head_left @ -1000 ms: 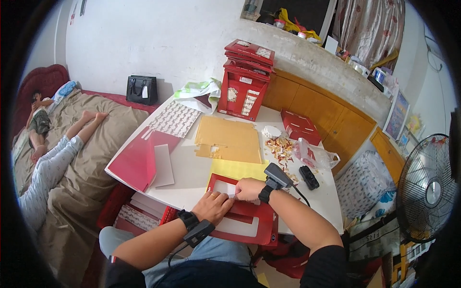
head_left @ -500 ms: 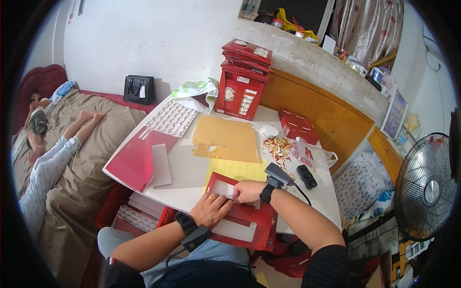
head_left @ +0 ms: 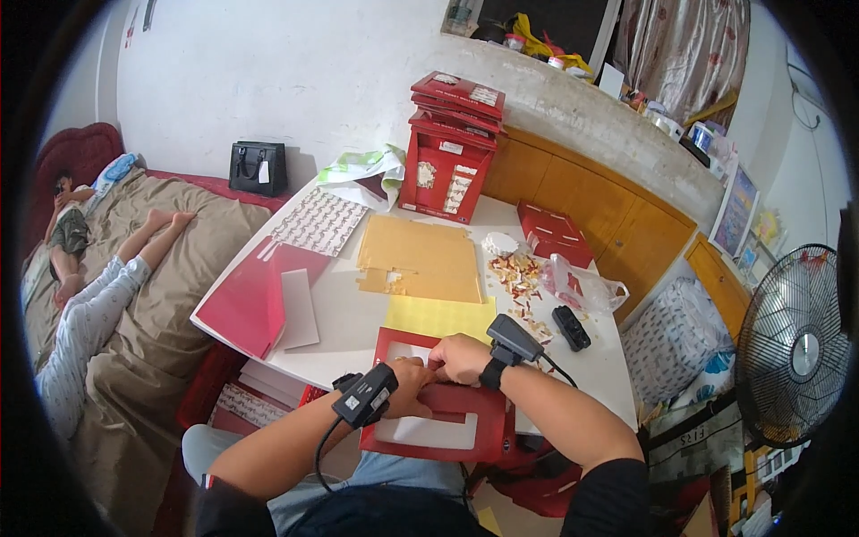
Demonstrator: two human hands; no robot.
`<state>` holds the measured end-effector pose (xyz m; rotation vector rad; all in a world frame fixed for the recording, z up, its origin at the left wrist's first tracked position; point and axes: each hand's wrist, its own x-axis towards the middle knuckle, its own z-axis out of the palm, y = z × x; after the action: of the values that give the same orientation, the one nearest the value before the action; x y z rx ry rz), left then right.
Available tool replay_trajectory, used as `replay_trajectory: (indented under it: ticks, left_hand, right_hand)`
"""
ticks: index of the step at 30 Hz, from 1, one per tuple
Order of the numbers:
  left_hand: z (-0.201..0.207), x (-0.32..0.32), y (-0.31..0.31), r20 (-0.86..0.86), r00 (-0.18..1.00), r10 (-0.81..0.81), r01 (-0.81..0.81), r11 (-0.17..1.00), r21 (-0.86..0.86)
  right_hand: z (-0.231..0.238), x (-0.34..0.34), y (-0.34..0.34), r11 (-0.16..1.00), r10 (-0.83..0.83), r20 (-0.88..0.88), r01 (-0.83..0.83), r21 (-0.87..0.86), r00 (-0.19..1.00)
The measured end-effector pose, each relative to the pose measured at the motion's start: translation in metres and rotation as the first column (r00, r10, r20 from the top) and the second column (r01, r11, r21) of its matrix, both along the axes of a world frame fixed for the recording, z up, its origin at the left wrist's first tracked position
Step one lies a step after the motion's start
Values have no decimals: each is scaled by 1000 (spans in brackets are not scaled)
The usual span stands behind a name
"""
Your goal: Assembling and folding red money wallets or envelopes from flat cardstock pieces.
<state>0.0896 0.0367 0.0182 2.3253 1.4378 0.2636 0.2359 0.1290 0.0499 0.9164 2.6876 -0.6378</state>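
At the near edge of the white table (head_left: 358,313) I've got both hands pressed together on a red card frame (head_left: 447,413), which hangs half off the tabletop over my lap, its two rectangular windows showing pale. My left hand (head_left: 407,385) lies on the frame's middle bar, fingers curled down on the card; my right hand (head_left: 458,356) sits just beside it, touching it, fingers bent and pinching the same bar at the edge of the upper window. Each wrist carries a black strapped device. Just beyond the frame lies a yellow sheet (head_left: 440,315), and past that a tan card sheet (head_left: 419,259) with a small cut-out. To my left, a red folder (head_left: 250,300) with a grey panel on it, and a patterned sheet (head_left: 318,221) further back. At the far side stands a stack of red boxes (head_left: 452,148). To my right, scattered paper scraps (head_left: 519,277), a clear bag (head_left: 582,285) and a small black gadget (head_left: 571,328). Off the table, a fan (head_left: 796,349) stands at right, and two people lie on the bed (head_left: 152,295) at left.
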Motion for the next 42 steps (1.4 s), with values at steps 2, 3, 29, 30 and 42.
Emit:
replay_trajectory:
  ticks: [2,3,29,30,42]
  left_hand:
    - [8,5,-1,-36,999,1,-2,1000,-16]
    - [11,7,-3,-71,997,9,-11,999,-31]
    - [-21,8,-12,-172,982,73,-54,992,114]
    - [-26,10,-13,-190,977,96,-56,978,203]
    - [-31,7,-16,-141,981,136,-76,926,370]
  right_hand:
    - [-18,5,7,991,58,-104,-45,126,993]
    - [-22,6,8,991,59,-104,-46,125,993]
    - [-30,8,2,986,-124,-115,136,97,986]
    - [-29,9,1,986,-128,-114,139,96,985]
    - [-47,39,-67,872,196,-324,-14,489,925]
